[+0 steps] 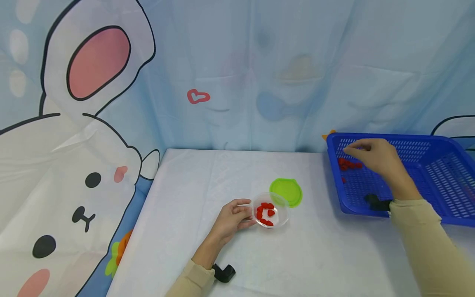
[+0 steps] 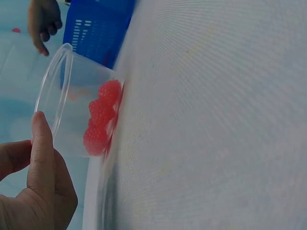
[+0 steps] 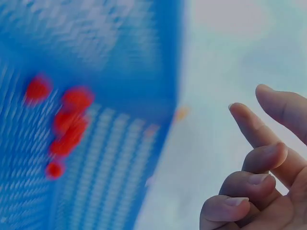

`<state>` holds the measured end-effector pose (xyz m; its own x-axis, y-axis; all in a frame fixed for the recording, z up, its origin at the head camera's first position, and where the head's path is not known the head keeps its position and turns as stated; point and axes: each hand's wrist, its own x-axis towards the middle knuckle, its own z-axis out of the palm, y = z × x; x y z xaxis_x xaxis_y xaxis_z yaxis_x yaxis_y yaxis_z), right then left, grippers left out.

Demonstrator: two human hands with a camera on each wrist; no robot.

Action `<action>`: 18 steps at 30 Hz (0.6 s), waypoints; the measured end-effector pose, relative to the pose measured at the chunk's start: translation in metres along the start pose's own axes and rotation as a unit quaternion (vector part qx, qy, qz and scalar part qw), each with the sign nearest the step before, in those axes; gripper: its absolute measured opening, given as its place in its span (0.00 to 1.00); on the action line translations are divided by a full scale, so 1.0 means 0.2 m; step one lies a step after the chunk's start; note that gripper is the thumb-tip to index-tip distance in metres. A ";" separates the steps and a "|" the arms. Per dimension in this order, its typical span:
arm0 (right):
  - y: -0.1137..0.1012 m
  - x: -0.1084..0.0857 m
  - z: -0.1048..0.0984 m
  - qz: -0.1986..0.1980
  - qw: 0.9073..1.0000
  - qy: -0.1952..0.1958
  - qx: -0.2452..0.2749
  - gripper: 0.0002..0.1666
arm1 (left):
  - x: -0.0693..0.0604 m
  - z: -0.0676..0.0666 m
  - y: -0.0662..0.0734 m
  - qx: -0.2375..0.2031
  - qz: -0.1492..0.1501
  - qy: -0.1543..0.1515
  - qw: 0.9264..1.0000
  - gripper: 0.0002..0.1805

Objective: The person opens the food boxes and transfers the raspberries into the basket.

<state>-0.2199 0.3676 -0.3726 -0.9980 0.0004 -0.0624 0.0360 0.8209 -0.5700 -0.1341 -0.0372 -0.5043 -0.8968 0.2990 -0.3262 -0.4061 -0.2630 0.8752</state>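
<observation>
A clear round plastic tub [image 1: 282, 218] stands upright on the table with several red raspberries [image 1: 271, 213] at its bottom. From its left side my left hand [image 1: 231, 218] holds the tub, thumb and fingers at the wall and rim; in the left wrist view the thumb [image 2: 41, 143] lies against the rim. Above the left part of a blue basket [image 1: 349, 206] hovers my right hand [image 1: 375, 154], holding nothing. Its thumb and index finger reach out apart, while the other fingers bend inward. More raspberries [image 3: 67, 124] lie inside the basket, blurred in the right wrist view.
A light green lid [image 1: 287, 192] lies flat just behind the tub, partly overlapped by its rim. The white-covered table [image 1: 315, 255] ends at a blue printed curtain [image 1: 237, 103]. The basket's raised, slotted walls stand at the right end of the table.
</observation>
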 end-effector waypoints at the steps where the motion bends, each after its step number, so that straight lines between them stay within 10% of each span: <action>1: -0.05 -0.03 0.02 -0.016 1.000 0.005 0.004 0.39 | 0.00 0.00 0.00 0.001 0.000 0.000 1.000 0.20; 18: -0.34 -0.28 0.54 -0.185 0.971 0.004 0.151 0.08 | 0.00 0.00 -0.01 0.005 -0.004 0.005 1.000 0.19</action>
<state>-0.1606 0.2504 -0.4193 -0.9461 -0.2566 0.1974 -0.3121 0.5605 -0.7671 -0.1327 -0.0367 -0.5052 -0.8957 0.2907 -0.3364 -0.4106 -0.2511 0.8765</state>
